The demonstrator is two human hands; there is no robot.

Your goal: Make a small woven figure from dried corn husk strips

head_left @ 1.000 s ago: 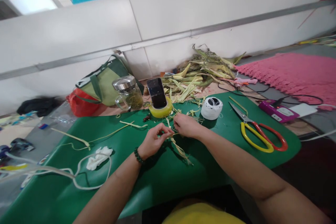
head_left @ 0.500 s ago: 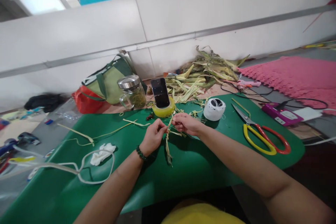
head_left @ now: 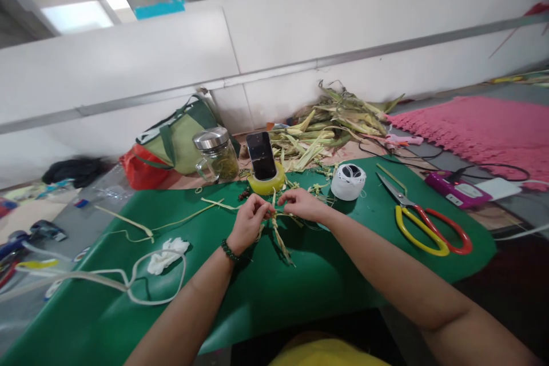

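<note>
My left hand (head_left: 247, 222) and my right hand (head_left: 303, 204) meet over the green mat (head_left: 300, 286), fingers pinched on a small bundle of dried husk strips (head_left: 279, 234). The strips hang down from between the two hands toward the mat. A dark bead bracelet circles my left wrist. Just behind the hands a phone (head_left: 261, 155) stands upright in a yellow tape roll (head_left: 267, 184), and a white spool of thread (head_left: 348, 181) sits to the right of it.
Yellow and red scissors (head_left: 422, 222) lie on the mat at the right. A heap of corn husks (head_left: 334, 123) is piled against the wall. A glass jar (head_left: 217, 154), a green bag (head_left: 178, 134), a pink cloth (head_left: 484, 128), a crumpled tissue (head_left: 165, 253) and a white cord (head_left: 128, 286) surround the mat.
The hanging husk strips have swung from straight down to slanting right. Both hands stay pinched together on them and have shifted only slightly.
</note>
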